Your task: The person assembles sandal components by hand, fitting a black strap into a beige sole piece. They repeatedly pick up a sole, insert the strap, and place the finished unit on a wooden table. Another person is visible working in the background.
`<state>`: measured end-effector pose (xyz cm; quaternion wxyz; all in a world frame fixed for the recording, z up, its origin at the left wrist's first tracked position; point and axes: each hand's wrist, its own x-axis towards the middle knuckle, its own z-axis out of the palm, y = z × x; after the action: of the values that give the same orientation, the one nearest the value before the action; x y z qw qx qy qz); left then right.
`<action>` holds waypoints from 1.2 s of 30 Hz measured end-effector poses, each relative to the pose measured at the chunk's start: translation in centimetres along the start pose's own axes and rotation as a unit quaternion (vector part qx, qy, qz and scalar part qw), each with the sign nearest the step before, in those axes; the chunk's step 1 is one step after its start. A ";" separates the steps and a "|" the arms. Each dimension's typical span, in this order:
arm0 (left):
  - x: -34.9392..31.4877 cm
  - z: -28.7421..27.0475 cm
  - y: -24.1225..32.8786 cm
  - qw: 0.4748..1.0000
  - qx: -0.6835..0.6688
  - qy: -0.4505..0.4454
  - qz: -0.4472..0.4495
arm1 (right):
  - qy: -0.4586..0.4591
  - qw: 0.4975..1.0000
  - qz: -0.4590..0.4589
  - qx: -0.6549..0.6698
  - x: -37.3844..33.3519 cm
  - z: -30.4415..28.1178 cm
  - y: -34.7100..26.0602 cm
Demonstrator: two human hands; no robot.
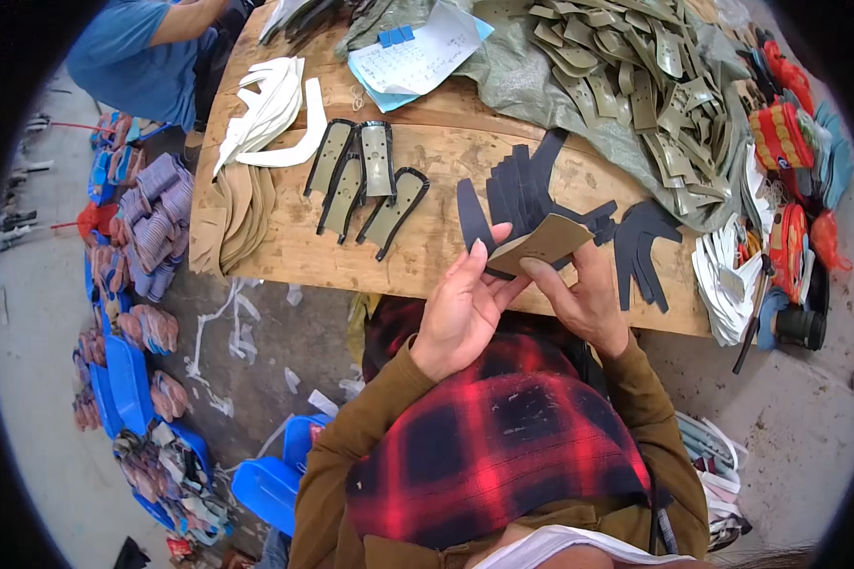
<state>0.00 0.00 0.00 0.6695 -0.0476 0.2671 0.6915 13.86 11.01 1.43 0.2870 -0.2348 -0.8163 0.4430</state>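
Observation:
Above the table's front edge, my right hand [586, 296] grips an olive stiff board piece [548, 241], thumb on its upper face. My left hand [460, 318] supports the same piece at its left end, fingers partly beneath it. A dark navy strip [473, 211] lies by my left fingertips; whether they touch it I cannot tell. Behind the held piece are several overlapping navy fabric pieces [520, 190], and curved navy ones [641, 248] lie to the right. To the left sit several olive board pieces with black edging [378, 163], shaped like the rear of an insole.
White curved pieces [273, 112] and tan ones [240, 220] are stacked at left. Clipped papers [417, 59] lie at the back. A heap of olive pieces [655, 81] rests on grey-green sheeting [517, 81]. Blue bins [128, 379] stand on the floor; another person [128, 57] is at far left.

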 end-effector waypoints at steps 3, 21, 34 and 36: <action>0.0 0.1 0.0 1.000 0.004 0.003 0.001 | 0.008 1.000 0.003 0.001 0.1 0.1 -0.1; 0.1 1.1 1.6 0.985 0.162 -0.034 0.046 | 0.035 0.990 -0.135 0.014 -0.1 -0.3 0.5; -0.7 2.9 3.1 0.630 0.684 0.070 0.361 | 0.027 0.965 -0.223 -0.136 -0.3 -0.7 0.1; -1.1 3.3 2.9 0.572 0.719 0.056 0.390 | 0.030 0.965 -0.216 -0.145 -0.3 -0.6 0.2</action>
<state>-1.65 0.56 4.16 0.1329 0.5201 0.7059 0.4620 14.47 11.27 1.47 0.3627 -0.1053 -0.8941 0.2406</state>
